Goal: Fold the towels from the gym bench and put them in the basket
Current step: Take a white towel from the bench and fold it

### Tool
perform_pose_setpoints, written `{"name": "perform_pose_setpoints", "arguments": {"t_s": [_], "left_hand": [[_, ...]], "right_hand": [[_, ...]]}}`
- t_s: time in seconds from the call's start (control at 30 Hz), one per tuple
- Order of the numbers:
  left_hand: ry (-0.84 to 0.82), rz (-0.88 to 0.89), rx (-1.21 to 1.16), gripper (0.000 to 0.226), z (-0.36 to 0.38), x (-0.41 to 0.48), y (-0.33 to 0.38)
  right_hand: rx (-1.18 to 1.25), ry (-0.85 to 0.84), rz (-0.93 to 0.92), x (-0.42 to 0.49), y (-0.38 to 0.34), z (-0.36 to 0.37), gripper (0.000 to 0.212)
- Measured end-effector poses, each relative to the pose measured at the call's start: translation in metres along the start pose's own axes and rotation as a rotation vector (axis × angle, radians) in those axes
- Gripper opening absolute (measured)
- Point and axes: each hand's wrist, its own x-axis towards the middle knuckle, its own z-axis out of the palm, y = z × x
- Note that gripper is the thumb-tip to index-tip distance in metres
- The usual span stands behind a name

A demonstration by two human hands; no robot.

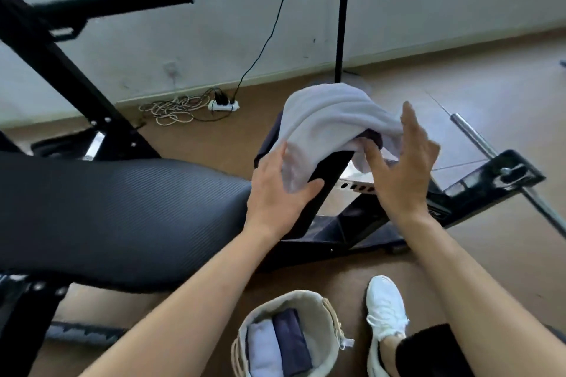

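A light grey towel (330, 119) lies crumpled over the raised end pad of the black gym bench (122, 208), with a dark towel (372, 136) peeking out beneath it. My left hand (275, 199) pinches the grey towel's near left edge between thumb and fingers. My right hand (401, 168) hovers at the towel's right side, fingers spread, touching or just short of the cloth. On the floor below stands a woven basket (318, 309) holding a folded light towel (263, 352) and a folded dark towel (291, 343).
A white shoe (386, 315) stands right of the basket. A fan stand pole (341, 24) rises behind the bench. A power strip with coiled cables (223, 105) lies by the wall. A metal bar (477, 138) juts out at right.
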Motion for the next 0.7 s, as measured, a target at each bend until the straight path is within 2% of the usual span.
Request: {"name": "perform_pose_setpoints", "arguments": {"t_s": [0.07,0.1,0.17,0.23,0.37,0.43,0.57,0.7], "left_hand": [[0.012,0.017,0.028,0.081,0.002,0.008,0.003],[0.041,0.035,0.045,0.069,0.002,0.011,0.004],[0.120,0.073,0.095,0.036,-0.001,0.013,0.007],[0.160,0.110,0.088,0.017,-0.006,0.012,0.008],[0.111,0.158,-0.025,0.010,-0.028,0.012,0.006],[0.120,0.141,-0.097,0.009,-0.042,0.011,0.010],[0.183,0.042,-0.284,0.011,-0.064,0.005,0.029],[0.185,-0.085,-0.472,0.016,-0.089,-0.014,0.048]], "right_hand": [[0.115,-0.028,0.079,0.003,-0.001,-0.004,0.076],[0.169,-0.038,0.113,0.005,-0.001,-0.006,0.070],[0.201,-0.040,0.134,0.010,0.001,-0.009,0.042],[0.165,-0.002,0.111,0.013,0.002,-0.012,0.013],[0.175,0.071,0.019,0.015,-0.009,-0.027,0.005],[0.238,0.062,-0.045,0.018,-0.018,-0.036,0.009],[0.287,-0.041,-0.170,0.018,-0.045,-0.049,0.016],[0.282,-0.217,-0.175,0.002,-0.070,-0.064,0.016]]}}
